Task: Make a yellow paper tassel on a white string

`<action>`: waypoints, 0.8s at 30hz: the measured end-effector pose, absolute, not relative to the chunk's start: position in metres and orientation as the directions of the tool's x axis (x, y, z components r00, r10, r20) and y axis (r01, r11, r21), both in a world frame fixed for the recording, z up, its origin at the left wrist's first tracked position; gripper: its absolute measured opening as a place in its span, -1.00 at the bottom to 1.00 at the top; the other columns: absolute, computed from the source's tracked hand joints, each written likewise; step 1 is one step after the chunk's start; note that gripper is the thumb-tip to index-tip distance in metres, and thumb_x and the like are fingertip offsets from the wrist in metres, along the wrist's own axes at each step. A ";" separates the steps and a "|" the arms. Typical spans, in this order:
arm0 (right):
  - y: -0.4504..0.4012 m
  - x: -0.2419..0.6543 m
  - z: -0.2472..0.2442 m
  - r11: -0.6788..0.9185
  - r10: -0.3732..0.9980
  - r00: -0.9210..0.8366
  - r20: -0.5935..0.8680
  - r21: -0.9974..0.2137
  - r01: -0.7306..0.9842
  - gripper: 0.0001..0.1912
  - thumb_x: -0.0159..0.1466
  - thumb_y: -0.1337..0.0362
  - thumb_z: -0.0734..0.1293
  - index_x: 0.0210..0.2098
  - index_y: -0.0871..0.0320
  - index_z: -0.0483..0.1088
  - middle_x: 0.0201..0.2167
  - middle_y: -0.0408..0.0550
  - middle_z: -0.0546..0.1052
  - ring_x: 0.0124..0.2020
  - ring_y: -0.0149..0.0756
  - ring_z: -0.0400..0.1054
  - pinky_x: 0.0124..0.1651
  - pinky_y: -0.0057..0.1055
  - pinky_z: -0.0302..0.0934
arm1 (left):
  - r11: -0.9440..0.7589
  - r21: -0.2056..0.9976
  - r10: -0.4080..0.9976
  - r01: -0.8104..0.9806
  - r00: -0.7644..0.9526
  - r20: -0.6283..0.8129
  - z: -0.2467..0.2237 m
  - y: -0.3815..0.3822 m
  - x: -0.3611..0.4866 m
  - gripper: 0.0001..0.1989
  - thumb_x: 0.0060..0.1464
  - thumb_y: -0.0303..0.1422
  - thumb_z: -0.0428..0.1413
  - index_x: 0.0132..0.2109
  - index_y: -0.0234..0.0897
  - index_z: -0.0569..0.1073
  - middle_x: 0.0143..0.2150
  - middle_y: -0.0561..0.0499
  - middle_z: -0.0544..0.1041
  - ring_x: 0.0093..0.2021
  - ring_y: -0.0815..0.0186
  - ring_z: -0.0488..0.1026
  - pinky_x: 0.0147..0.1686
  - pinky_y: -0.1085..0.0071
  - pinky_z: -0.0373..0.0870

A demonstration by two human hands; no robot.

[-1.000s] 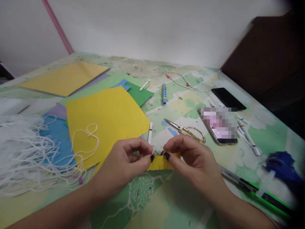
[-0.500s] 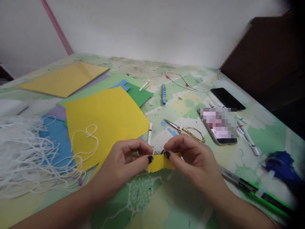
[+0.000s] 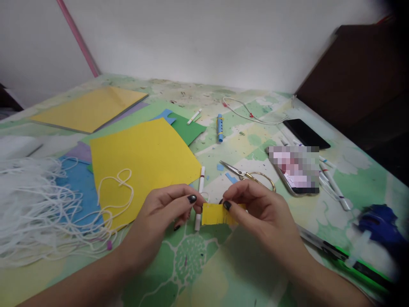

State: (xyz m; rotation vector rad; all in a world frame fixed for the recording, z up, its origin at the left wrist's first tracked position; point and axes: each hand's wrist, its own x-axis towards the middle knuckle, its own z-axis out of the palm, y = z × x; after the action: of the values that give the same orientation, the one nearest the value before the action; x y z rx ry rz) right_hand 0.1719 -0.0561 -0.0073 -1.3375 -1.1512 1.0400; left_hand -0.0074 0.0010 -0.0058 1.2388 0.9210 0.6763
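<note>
A small yellow paper strip (image 3: 212,214) with fringe cuts along its lower edge is pinched between the thumb and fingers of my right hand (image 3: 262,213), held just above the table. My left hand (image 3: 169,209) is at the strip's left end, its thumb lifted off the paper and its index fingertip close to the upper left corner. Whether that fingertip touches is unclear. A white marker (image 3: 201,181) lies behind the strip, partly covered by my left fingers. Beyond my right hand rest gold-handled scissors (image 3: 243,174) with blue paper scraps (image 3: 230,177) beside them.
Left are a large yellow sheet (image 3: 143,157), a blue sheet (image 3: 83,200) and tangled white string (image 3: 41,209). A rolled blue paper tube (image 3: 220,128) stands out farther back. Right lie a lit phone (image 3: 292,170), a dark phone (image 3: 306,133), markers and a green-black cutter (image 3: 358,264).
My left thumb has come off the yellow strip, and the left fingers have shifted to its side. The strip's fringe shows more clearly. My right hand keeps its pinch.
</note>
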 end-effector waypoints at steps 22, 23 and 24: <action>-0.056 0.171 -0.008 0.008 0.994 0.112 0.018 -0.996 0.089 -0.85 0.10 0.48 0.30 -0.38 0.12 0.40 -0.41 -0.20 0.46 -0.35 -0.45 0.37 -0.30 -0.53 0.27 | 0.063 0.959 0.860 0.276 0.472 -0.193 -0.003 0.000 -0.003 -0.92 -0.07 -0.36 0.13 -0.41 -0.29 0.47 -0.49 0.03 0.48 -0.49 0.34 0.40 -0.50 0.48 0.31; -0.055 0.171 -0.008 0.008 0.994 0.109 0.017 -0.997 0.083 -0.86 0.10 0.48 0.30 -0.38 0.12 0.40 -0.41 -0.20 0.46 -0.35 -0.44 0.37 -0.29 -0.52 0.27 | 0.057 0.959 0.864 0.277 0.467 -0.187 -0.002 0.000 -0.003 -0.91 -0.07 -0.36 0.13 -0.41 -0.29 0.48 -0.49 0.02 0.49 -0.49 0.34 0.41 -0.50 0.48 0.31; -0.055 0.171 -0.007 0.007 0.994 0.106 0.015 -0.997 0.076 -0.86 0.10 0.47 0.30 -0.38 0.13 0.40 -0.41 -0.19 0.46 -0.35 -0.44 0.37 -0.29 -0.50 0.27 | 0.050 0.961 0.871 0.273 0.459 -0.176 -0.001 0.001 -0.003 -0.90 -0.08 -0.36 0.13 -0.41 -0.29 0.50 -0.50 0.02 0.50 -0.49 0.33 0.42 -0.51 0.48 0.32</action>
State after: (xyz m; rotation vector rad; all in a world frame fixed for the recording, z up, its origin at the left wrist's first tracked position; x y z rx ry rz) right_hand 0.1715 -0.0549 -0.0073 -1.3041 -1.1899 1.0852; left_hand -0.0026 0.0006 -0.0013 1.4965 1.0536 0.6169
